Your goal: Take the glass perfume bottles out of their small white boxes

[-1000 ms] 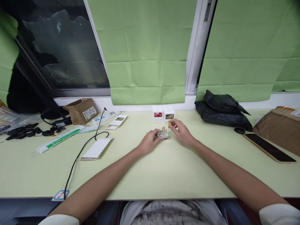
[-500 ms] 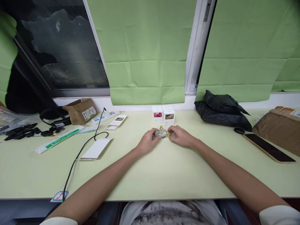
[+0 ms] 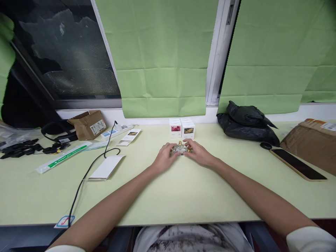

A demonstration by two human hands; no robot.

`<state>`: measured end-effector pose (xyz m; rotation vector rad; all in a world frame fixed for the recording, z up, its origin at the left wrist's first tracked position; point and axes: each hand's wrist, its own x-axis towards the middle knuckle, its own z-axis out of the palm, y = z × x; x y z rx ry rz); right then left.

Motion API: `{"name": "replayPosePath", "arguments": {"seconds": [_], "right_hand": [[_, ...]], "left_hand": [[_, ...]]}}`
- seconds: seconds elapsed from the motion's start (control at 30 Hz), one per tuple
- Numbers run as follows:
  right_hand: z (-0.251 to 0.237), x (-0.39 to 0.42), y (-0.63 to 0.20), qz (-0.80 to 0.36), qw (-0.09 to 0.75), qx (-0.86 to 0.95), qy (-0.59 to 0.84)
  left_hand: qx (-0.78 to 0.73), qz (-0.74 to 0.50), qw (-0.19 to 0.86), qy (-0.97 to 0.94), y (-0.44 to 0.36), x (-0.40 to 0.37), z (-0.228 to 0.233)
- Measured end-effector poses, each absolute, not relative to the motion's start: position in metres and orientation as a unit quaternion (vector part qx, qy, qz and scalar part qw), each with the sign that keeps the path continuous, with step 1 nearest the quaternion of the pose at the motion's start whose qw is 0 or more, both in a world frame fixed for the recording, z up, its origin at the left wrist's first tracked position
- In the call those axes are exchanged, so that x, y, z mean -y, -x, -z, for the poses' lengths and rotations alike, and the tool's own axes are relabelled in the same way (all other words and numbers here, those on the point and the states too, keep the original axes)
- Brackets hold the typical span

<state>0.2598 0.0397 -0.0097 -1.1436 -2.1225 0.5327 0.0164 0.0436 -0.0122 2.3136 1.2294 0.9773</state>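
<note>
A round, clear glass perfume bottle (image 3: 180, 149) with a gold neck on top stands on the table between my two hands. My left hand (image 3: 165, 157) is closed on its left side, thumb in front and fingers behind. On the opposite side my right hand (image 3: 199, 153) has its thumb and fingertips against the glass. A small gold cap (image 3: 189, 149) shows between the right thumb and fingers, beside the bottle; whether it is gripped or just lying there is hard to see. Small white boxes (image 3: 181, 129) with flower pictures stand just behind the bottle.
To the left lie a folded white card (image 3: 107, 168), a black cable (image 3: 85, 176), an open white carton (image 3: 130, 137) and a brown box (image 3: 89, 125). At right are a black plastic bag (image 3: 246, 124), a phone (image 3: 298, 164) and a large brown parcel (image 3: 312, 143).
My right hand has shifted left, its fingers now reaching to the bottle's side, and the gold cap shows farther inside its grasp. The left hand stays on the bottle.
</note>
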Motion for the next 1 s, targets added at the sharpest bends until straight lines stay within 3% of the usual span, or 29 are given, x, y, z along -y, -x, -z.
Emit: {"name": "replayPosePath", "arguments": {"seconds": [0.23, 0.6, 1.0], "right_hand": [[0.007, -0.04, -0.264, -0.231, 0.322, 0.818, 0.417], [0.01, -0.047, -0.257, -0.178, 0.35, 0.819, 0.418], [0.007, -0.066, -0.33, -0.117, 0.324, 0.783, 0.518]], "left_hand": [[-0.473, -0.352, 0.142, -0.795, -0.016, -0.044, 0.015], [-0.475, -0.35, 0.164, -0.791, -0.015, -0.047, 0.015], [-0.462, -0.359, 0.188, -0.789, -0.01, -0.042, 0.012]]}}
